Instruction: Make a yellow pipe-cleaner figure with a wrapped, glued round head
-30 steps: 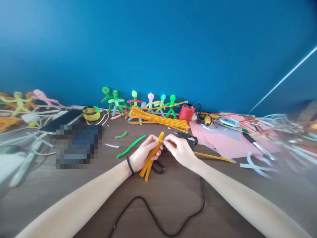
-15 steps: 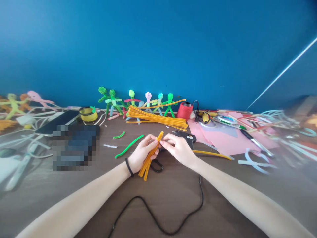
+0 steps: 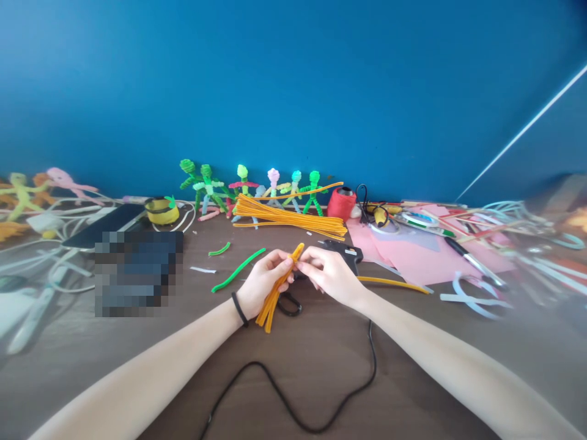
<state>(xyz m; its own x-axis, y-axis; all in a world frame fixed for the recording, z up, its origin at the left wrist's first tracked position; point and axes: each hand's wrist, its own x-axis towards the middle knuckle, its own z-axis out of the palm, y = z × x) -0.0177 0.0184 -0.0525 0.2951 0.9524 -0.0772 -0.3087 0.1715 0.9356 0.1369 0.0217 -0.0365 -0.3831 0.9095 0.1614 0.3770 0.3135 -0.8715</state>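
My left hand [image 3: 266, 276] is closed round a small bundle of orange pipe cleaners [image 3: 270, 310], whose loose ends fan out below the palm. The bundle's rounded upper end sticks up past my thumb. My right hand [image 3: 326, 272] has its fingers pinched together at the upper part of the same bundle; the fingertips partly hide what they grip. Behind my right hand lies a black glue gun [image 3: 345, 252], partly covered by the hand. A single orange pipe cleaner [image 3: 394, 283] lies to the right of it.
A large bundle of orange pipe cleaners [image 3: 288, 217] lies before several pipe-cleaner figures [image 3: 314, 192] along the blue wall. Green pieces [image 3: 238, 270] lie left of my hands. A black cord [image 3: 298, 421] crosses the front. Pink paper [image 3: 413, 260] and a pen [image 3: 474, 263] are at right.
My hands stay almost in place on the orange bundle. The fingers of my right hand have shifted slightly at its upper part, and the view has moved a little.
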